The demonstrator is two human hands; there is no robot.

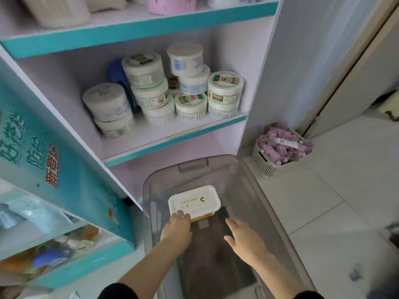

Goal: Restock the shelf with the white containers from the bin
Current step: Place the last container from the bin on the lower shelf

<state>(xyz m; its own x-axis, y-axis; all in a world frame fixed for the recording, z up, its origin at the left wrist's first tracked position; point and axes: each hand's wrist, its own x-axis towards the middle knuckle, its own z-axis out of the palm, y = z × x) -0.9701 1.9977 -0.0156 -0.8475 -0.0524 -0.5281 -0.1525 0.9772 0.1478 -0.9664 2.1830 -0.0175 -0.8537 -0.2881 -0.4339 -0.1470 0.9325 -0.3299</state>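
Note:
A white rectangular container [194, 201] with an orange base lies inside the clear grey plastic bin [254, 190] on the floor. My left hand [177, 227] has its fingertips on the container's near left edge, touching but not wrapped around it. My right hand [241, 236] hovers open inside the bin, to the right of the container and apart from it. On the middle shelf [172, 134] above stand several round white tubs [190, 106], stacked two and three high.
A teal-edged shelf unit [54, 147] juts out at left, with packets on its lower levels. A white slotted basket [267, 160] of pink packets sits on the tiled floor to the right. A door frame [336, 83] rises at right.

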